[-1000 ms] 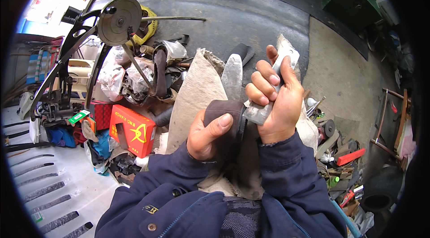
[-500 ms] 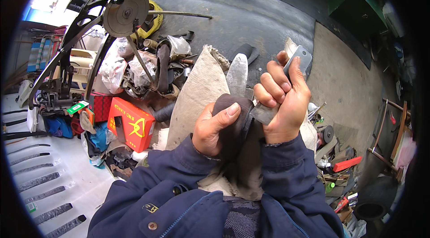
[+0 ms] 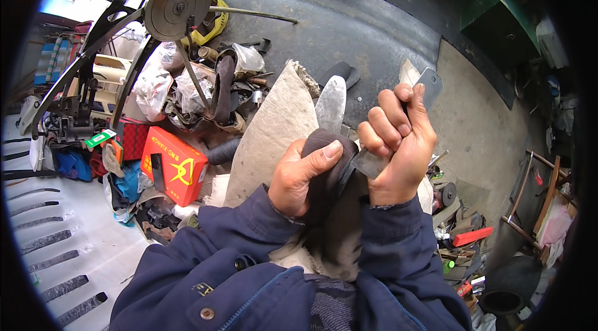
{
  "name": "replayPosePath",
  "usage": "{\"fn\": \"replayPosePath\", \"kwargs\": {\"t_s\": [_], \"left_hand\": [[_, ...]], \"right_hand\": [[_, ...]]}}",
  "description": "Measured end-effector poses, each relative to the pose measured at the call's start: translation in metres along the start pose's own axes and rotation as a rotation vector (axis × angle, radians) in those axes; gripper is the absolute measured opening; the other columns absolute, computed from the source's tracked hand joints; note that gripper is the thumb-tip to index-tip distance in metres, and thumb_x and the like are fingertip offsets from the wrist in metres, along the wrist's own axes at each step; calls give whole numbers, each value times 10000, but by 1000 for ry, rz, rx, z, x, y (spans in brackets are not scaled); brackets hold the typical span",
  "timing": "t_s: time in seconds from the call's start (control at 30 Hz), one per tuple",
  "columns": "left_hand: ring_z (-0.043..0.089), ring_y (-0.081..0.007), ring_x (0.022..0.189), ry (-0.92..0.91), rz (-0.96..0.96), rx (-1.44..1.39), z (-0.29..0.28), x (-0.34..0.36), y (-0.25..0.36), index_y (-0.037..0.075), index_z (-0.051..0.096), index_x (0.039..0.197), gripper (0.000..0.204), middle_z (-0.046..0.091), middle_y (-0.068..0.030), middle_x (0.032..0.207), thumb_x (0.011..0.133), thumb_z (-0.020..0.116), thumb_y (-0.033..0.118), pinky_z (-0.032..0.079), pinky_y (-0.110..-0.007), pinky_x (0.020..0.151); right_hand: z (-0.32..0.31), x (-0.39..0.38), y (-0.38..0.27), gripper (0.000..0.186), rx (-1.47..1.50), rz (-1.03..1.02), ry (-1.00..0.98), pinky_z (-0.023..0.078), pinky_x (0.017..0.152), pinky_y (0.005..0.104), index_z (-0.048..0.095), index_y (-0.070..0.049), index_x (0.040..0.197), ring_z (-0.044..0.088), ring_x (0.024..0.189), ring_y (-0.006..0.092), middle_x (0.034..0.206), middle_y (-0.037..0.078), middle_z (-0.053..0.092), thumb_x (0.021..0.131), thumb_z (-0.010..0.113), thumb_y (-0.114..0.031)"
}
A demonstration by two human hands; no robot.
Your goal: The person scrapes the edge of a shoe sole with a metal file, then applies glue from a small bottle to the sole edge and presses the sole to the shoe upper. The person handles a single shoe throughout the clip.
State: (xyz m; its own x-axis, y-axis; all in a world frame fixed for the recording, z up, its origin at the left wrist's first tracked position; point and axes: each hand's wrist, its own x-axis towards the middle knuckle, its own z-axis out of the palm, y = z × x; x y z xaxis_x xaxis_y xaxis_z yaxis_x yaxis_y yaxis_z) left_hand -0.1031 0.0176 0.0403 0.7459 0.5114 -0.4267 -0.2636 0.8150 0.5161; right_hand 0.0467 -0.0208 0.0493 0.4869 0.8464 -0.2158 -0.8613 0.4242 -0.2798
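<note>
My left hand (image 3: 296, 178) grips a dark brown cloth shoe-like piece (image 3: 324, 141), thumb on top. My right hand (image 3: 398, 144) is wrapped round a flat metal blade (image 3: 430, 82) with a hole at its upper end; the blade's lower edge (image 3: 364, 163) rests at the dark piece's right side, though exact contact is hard to tell. A whitish, worn metal form (image 3: 331, 100) stands just beyond the piece. A rough beige cloth (image 3: 268, 132) covers my lap and lies behind both hands.
A cast-iron wheeled machine (image 3: 176, 7) stands front left beside bags, scraps and a red box (image 3: 174, 166). A white sheet with dark strips (image 3: 43, 241) lies left. Right are tool clutter, a red bar (image 3: 472, 236), wooden frames (image 3: 542, 200), and a green cabinet (image 3: 498, 13).
Both hands and the dark piece have shifted slightly right; my right hand has angled the blade further over, its upper end moving right. Both grips hold, and the view has shifted a little.
</note>
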Motion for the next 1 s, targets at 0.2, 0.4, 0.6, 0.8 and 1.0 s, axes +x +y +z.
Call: {"fn": "replayPosePath", "kwargs": {"t_s": [0.2, 0.4, 0.6, 0.8, 1.0], "left_hand": [[634, -108, 832, -9, 7, -22, 1, 0, -2, -15, 647, 1069, 234, 687, -50, 939, 992, 625, 205, 513, -270, 780], [621, -94, 826, -8, -6, -7, 1, 0, -3, -3, 659, 1061, 227, 685, -37, 934, 995, 622, 211, 502, -260, 777], [608, -82, 824, -19, -23, 33, 0, 1, -2, 6, 668, 1035, 228, 676, -20, 920, 997, 619, 225, 491, -251, 772], [588, -77, 813, -39, -35, 40, -3, 0, -1, 19, 669, 1017, 246, 661, -10, 901, 998, 621, 260, 479, -252, 751], [598, -79, 825, -102, -44, 19, -6, 2, 0, 23, 669, 1010, 248, 664, -13, 911, 1001, 622, 267, 490, -255, 767]], "right_hand": [[0, -2, 1, 282, 13, -5, -31, 221, 389, 215, 464, -128, 931, 220, 464, 36, 645, -67, 302, 1113, 374, -324], [-1, -3, 0, 276, 12, 2, -60, 221, 391, 216, 456, -130, 926, 220, 460, 35, 647, -67, 297, 1114, 374, -315], [-1, -4, 0, 273, 26, 6, -84, 219, 391, 217, 451, -130, 917, 216, 454, 34, 648, -66, 295, 1113, 378, -306], [-2, -4, 0, 272, 49, 25, -106, 219, 387, 218, 448, -129, 912, 218, 450, 34, 645, -64, 297, 1114, 371, -294], [3, -7, 5, 274, -29, 4, -163, 229, 382, 219, 448, -133, 909, 219, 444, 33, 632, -62, 290, 1115, 365, -294]]}}
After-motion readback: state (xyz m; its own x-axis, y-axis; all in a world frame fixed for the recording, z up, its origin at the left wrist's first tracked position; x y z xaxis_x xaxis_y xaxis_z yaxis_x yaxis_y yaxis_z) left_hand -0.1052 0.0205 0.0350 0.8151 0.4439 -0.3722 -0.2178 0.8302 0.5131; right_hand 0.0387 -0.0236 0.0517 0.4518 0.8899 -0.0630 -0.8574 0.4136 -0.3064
